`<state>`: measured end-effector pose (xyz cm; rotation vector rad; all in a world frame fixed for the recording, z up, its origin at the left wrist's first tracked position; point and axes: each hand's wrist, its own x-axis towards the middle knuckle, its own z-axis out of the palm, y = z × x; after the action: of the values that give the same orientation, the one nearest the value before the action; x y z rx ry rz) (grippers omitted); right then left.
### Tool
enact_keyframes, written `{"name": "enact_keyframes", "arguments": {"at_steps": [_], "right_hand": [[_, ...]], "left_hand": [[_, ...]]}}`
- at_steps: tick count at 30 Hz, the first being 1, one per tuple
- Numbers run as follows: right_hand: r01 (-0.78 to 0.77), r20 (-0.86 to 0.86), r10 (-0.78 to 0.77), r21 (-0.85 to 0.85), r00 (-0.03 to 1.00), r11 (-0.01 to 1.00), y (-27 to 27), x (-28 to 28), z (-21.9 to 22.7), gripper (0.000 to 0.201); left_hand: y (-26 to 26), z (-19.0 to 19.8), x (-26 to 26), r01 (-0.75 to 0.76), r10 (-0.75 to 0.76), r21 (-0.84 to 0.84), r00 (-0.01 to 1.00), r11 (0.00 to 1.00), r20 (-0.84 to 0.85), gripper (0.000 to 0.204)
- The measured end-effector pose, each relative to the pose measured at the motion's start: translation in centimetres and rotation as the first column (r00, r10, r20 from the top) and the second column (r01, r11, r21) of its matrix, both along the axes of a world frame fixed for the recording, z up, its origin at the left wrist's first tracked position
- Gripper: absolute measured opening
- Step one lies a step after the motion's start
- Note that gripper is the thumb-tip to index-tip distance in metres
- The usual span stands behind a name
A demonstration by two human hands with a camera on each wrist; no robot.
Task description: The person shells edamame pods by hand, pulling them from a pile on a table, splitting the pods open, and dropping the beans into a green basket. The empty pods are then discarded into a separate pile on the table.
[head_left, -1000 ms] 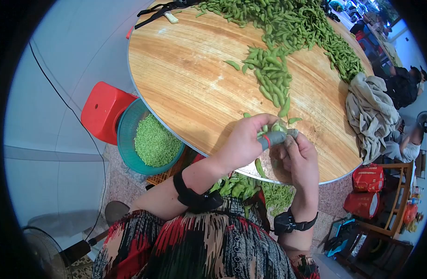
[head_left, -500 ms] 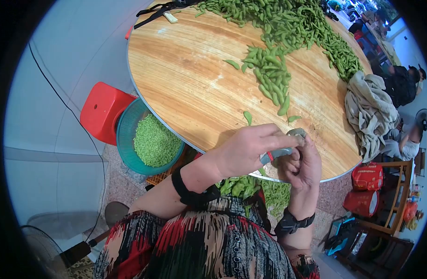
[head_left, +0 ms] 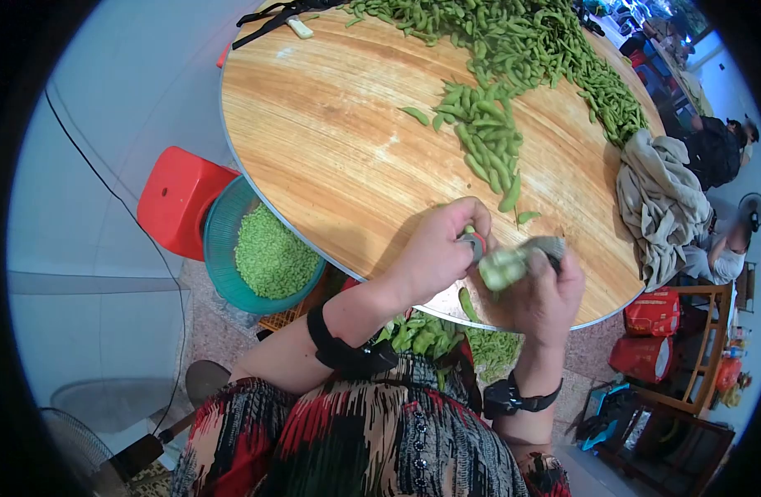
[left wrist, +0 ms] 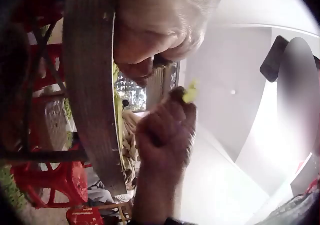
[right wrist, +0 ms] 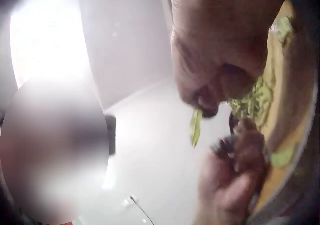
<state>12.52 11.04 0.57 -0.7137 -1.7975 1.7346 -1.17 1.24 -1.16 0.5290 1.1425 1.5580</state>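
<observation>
Above the near edge of the round wooden table (head_left: 330,141), my two hands are slightly apart. My right hand (head_left: 553,298) pinches a pale green soybean pod (head_left: 503,269), blurred in the head view; it hangs from the fingertips in the right wrist view. A grey cover (head_left: 548,245) wraps one right finger. My left hand (head_left: 434,253) has its fingers curled, with a bit of green bean (head_left: 470,230) at the fingertips. Its finger wears a grey cover with a red band. One whole pod (head_left: 467,305) lies on the table edge below the hands.
A large heap of pods (head_left: 529,41) covers the far side, with a smaller cluster (head_left: 488,132) nearer. Left of the table are a teal basket (head_left: 219,248) of shelled beans and a red stool (head_left: 177,199). A grey cloth (head_left: 662,199) lies at the right edge.
The hands were together around a pod and beans, and the left hand then covered the right one's fingertips. Now they have drawn apart, the pod showing in the right fingers.
</observation>
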Motion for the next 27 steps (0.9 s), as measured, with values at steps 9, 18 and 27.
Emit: {"name": "enact_keyframes", "arguments": {"at_steps": [9,18,27], "right_hand": [[-0.218,0.505,-0.468,0.813,0.725,0.54,3.6,-3.5,-0.4,0.021],[-0.132,0.055,0.144,-0.175,0.988,0.976,1.2,-1.3,0.2,0.013],[-0.355,-0.103,0.351,-0.489,0.931,0.797,-0.5,-0.2,1.4,0.024]], "left_hand": [[0.1,-0.2,-0.2,-0.148,0.142,0.096,0.988,0.984,0.067,0.013],[0.5,-0.5,0.3,-0.085,0.128,0.227,0.974,0.97,-0.186,0.019],[-0.3,-0.4,0.6,-0.192,0.188,0.161,0.981,0.968,0.041,0.005]]}}
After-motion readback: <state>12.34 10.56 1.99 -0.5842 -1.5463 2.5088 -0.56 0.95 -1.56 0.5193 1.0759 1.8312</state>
